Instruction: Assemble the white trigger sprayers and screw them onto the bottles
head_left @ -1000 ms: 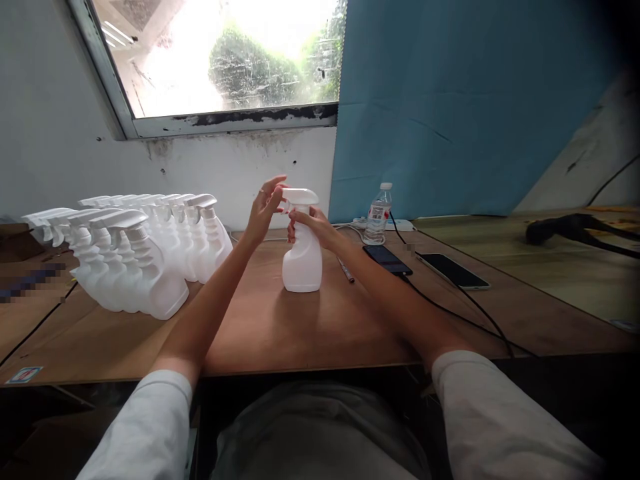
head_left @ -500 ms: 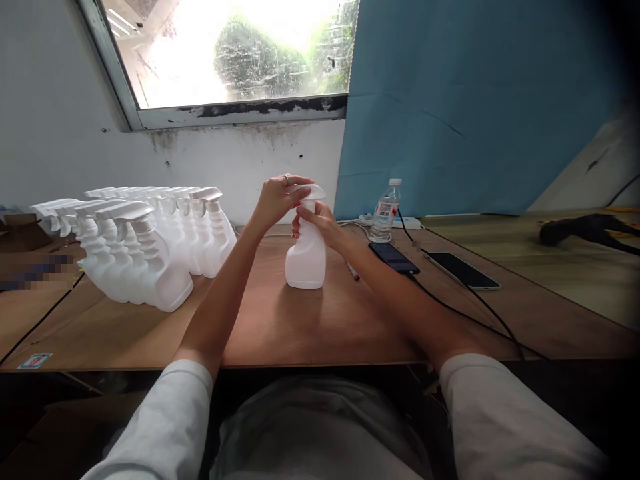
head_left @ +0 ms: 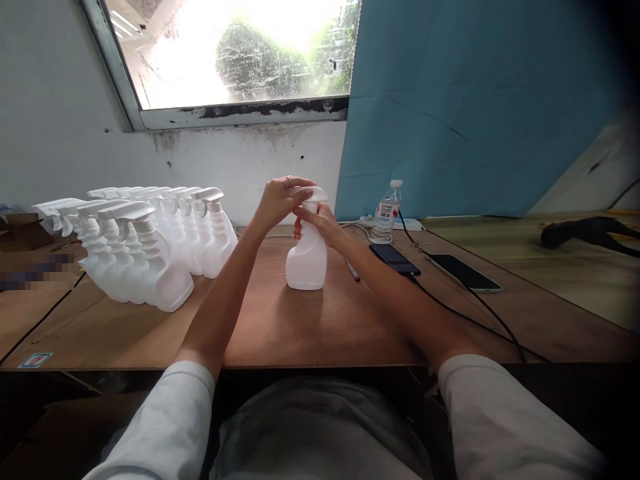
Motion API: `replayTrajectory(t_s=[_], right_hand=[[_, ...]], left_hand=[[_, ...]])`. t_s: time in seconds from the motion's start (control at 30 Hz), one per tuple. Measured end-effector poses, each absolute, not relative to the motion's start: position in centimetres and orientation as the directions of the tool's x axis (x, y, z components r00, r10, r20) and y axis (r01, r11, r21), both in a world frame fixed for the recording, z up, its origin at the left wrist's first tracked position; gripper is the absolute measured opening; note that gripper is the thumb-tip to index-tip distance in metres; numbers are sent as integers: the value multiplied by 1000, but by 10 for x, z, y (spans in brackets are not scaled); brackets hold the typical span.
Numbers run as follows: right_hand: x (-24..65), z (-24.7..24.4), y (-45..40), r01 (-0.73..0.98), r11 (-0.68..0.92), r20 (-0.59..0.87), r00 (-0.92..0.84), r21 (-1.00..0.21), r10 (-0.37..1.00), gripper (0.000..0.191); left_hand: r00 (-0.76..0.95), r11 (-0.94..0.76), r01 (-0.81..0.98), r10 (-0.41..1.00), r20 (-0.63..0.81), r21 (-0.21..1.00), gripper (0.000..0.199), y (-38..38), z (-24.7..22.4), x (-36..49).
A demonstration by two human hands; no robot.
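A white spray bottle (head_left: 307,262) stands upright on the brown wooden table (head_left: 300,333) in front of me. My left hand (head_left: 281,203) grips its white spray head (head_left: 317,194) from the left, fingers over the top and thumb along the side. Around the neck, just below the head, my right hand (head_left: 320,222) is closed, with its fingertips showing on the left side. Several white spray bottles (head_left: 173,287) with their heads on stand in two close rows on the left of the table.
Behind my right forearm are a clear water bottle (head_left: 384,215), a dark phone (head_left: 395,259) and a pen (head_left: 353,271). A second phone (head_left: 465,273) lies farther right, with black cables across the table. A cardboard box (head_left: 23,232) sits far left.
Both hands keep their hold on the spray bottle. The whole view has shifted very slightly; nothing else has visibly moved.
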State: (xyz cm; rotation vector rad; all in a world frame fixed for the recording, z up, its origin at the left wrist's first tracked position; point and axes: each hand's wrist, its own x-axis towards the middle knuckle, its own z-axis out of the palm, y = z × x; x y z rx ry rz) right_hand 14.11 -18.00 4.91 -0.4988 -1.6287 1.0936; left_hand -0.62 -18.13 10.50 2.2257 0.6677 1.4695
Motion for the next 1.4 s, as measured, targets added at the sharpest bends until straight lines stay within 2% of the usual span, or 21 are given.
replayTrajectory(t_s=[0.1, 0.27, 0.37, 0.5, 0.67, 0.8, 0.97, 1.27, 1.4], right_hand=[[142, 49, -180, -281, 473, 549, -380, -835, 744, 41], [142, 49, -181, -210, 501, 543, -364, -839, 757, 38], [141, 48, -181, -290, 492, 571, -384, -821, 726, 37], [141, 48, -181, -213, 495, 539, -352, -842, 766, 36], [142, 49, -184, -283, 462, 540, -378, -841, 752, 41], [141, 50, -184, -206, 503, 543, -355, -840, 761, 42], [142, 46, -182, -296, 477, 560, -379, -828, 737, 42], [141, 48, -182, -183, 505, 536, -337, -844, 774, 41], [143, 46, -180, -295, 465, 549, -382, -835, 743, 42]], left_hand=[[355, -804, 168, 589, 726, 571, 28, -182, 105, -7], [346, -812, 156, 579, 739, 563, 28, -181, 105, -8], [358, -813, 174, 578, 734, 555, 30, -181, 105, -8], [344, -811, 180, 582, 737, 557, 28, -182, 105, -9], [356, -816, 194, 576, 736, 545, 29, -183, 105, -9], [361, -817, 200, 574, 735, 540, 27, -184, 106, -9], [364, -811, 190, 582, 727, 553, 27, -184, 106, -11], [364, -815, 194, 577, 731, 546, 26, -182, 106, -10], [362, -802, 157, 590, 722, 576, 34, -171, 101, -11]])
